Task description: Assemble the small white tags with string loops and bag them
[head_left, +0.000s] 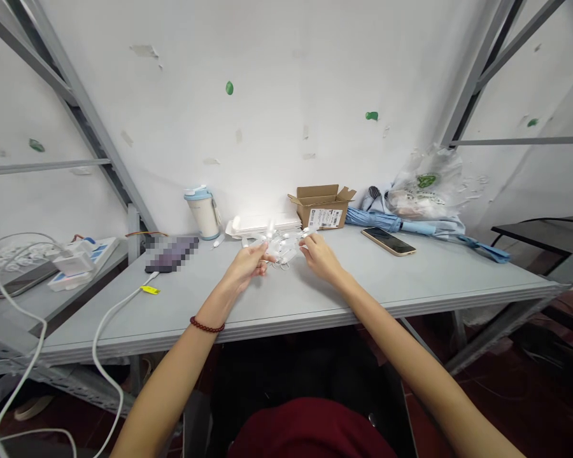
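Two bare hands at work over a grey worktop [401, 277]; clock read from the loose pile of small white pieces [284, 249] near its middle.

Left hand [249, 262], 8 o'clock: thumb and fingers drawn in, apparently pinching a slim white piece [270, 229] that stands up past the thumb; lower fingers curled. Dark red bead bracelet [207, 326] on that wrist. Right hand [321, 256], 4 o'clock: fingers bent, fingertips gathered at the pile's edge; cannot tell whether they grip anything. Pile lies between the hands, partly hidden by them; shapes too small to identify.

11 o'clock: flat white stack [267, 222], just behind the pile. 1 o'clock: open cardboard box [310, 202], flaps up, printed label facing front. 10 o'clock: cream tumbler [203, 215] with blue lid, upright, a small white item [218, 240] near its base. 9 o'clock: pixelated dark device [172, 255], white cable [119, 305] with yellow tag [150, 290] running to it. 3 o'clock: smartphone [389, 241], dark screen up. Between 2 and 3: folded blue umbrella [417, 227], crumpled clear plastic bag [427, 184] behind it.
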A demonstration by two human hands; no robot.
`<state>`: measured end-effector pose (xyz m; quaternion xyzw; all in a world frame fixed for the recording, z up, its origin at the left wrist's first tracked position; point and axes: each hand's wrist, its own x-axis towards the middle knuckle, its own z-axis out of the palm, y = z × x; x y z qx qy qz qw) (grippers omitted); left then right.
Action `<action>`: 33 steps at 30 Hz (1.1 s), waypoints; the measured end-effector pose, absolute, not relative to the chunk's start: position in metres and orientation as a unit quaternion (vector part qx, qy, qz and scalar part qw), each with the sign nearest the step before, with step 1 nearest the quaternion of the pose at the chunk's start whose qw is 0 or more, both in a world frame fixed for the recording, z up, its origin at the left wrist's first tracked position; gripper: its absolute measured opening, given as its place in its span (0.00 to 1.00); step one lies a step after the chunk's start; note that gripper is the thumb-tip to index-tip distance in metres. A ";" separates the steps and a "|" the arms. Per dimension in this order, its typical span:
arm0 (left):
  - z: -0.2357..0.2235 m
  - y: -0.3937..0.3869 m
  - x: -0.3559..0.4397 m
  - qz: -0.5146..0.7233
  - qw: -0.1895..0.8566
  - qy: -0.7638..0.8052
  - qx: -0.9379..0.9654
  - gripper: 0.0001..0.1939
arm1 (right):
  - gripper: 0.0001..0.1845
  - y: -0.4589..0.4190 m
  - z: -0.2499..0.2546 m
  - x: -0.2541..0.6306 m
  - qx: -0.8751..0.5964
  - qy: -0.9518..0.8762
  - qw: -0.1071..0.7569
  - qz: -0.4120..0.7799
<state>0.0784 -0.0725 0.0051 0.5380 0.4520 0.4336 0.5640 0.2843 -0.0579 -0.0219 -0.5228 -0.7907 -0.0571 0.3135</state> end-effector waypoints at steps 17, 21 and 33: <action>0.002 -0.081 0.080 0.211 0.521 0.442 0.699 0.22 | 0.21 -0.053 -0.027 0.298 -0.635 -0.740 0.199 -0.093; 0.000 -0.081 0.080 0.204 0.520 0.445 0.700 0.22 | 0.20 -0.041 -0.040 0.302 -0.664 -0.725 0.157 -0.096; -0.003 -0.080 0.081 0.208 0.516 0.448 0.700 0.22 | 0.15 -0.014 -0.042 0.302 -0.653 -0.743 0.124 -0.080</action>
